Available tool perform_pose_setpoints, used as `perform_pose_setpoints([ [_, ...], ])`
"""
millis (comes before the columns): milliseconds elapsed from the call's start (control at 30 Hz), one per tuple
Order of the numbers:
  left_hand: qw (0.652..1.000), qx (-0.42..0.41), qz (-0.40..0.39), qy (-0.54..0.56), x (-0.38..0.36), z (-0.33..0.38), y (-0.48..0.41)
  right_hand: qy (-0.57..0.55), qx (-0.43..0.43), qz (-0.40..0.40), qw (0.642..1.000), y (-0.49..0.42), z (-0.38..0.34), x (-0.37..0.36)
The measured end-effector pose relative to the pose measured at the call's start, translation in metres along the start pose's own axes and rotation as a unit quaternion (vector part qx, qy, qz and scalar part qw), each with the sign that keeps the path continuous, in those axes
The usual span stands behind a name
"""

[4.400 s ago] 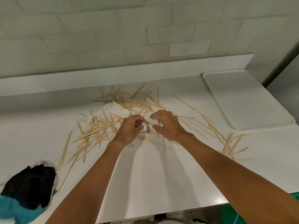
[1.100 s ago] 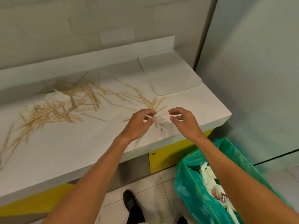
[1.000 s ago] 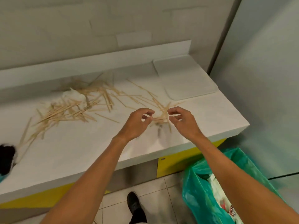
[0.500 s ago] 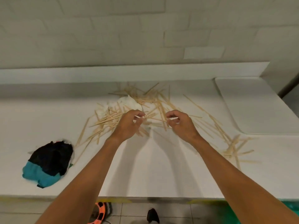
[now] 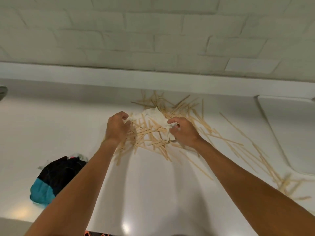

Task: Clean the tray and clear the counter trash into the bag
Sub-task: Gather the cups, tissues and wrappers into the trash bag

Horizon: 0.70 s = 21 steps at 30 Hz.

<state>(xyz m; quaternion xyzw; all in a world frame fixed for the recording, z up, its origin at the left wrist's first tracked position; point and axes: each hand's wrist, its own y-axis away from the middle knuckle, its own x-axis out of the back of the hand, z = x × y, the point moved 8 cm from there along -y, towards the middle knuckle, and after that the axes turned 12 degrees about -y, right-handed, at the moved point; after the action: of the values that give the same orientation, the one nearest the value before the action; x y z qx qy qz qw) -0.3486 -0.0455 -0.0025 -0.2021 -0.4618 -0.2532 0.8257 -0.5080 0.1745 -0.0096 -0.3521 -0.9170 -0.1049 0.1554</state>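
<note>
Both hands, left hand [image 5: 117,127] and right hand [image 5: 183,132], curled half-spread over sticks [image 5: 150,133] and napkin [image 5: 153,117] mid-table [image 5: 153,193], pinching nothing clearly; light, stiff, slippery sticks, best scooped from both sides

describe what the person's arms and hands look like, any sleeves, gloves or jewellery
Both forearms are bare all the way to the bottom of the frame, with no sleeves showing. The left hand and right hand have no gloves; no watch, bracelet or ring is visible.
</note>
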Motion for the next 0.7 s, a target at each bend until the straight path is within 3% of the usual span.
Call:
perform_pose_setpoints([
  [133,0.999,0.008,-0.029,-0.039,-0.011,-0.007,-0.015,0.100,0.001,-0.038,0.994,-0.028,0.004,-0.015],
  [333,0.990,0.037,-0.022,-0.136,-0.017,-0.013,-0.021,0.138,-0.028,-0.084,0.987,-0.048,0.011,-0.033],
  [533,0.998,0.055,0.002,0.044,-0.003,-0.016,-0.025,0.071,0.025,0.008,0.997,-0.046,-0.013,-0.015],
  [700,0.979,0.074,0.056,0.182,0.025,-0.003,-0.025,0.021,0.058,0.066,0.996,-0.039,-0.030,0.004],
])
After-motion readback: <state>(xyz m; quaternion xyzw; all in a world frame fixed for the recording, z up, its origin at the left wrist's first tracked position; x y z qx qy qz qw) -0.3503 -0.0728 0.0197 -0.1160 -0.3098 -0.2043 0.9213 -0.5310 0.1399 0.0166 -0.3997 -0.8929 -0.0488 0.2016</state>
